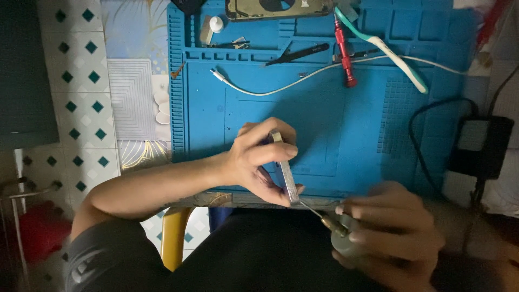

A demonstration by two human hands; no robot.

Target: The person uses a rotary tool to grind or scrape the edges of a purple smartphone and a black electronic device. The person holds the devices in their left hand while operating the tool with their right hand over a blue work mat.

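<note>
My left hand [259, 159] grips a thin silver phone [285, 170] held on edge above the near part of a blue work mat [335, 124]. My right hand [392, 230] sits close to the camera at the lower right, blurred, closed around a small round grey bottle [346, 246] with a thin metal needle tip. The needle [311, 210] touches the phone's lower corner.
On the mat's far side lie a white cable [281, 86], a red screwdriver [343, 54], black tweezers [297, 54], a teal and white toothbrush [389, 51] and a phone housing [278, 8]. A black power adapter [481, 146] sits at the right. Tiled floor lies to the left.
</note>
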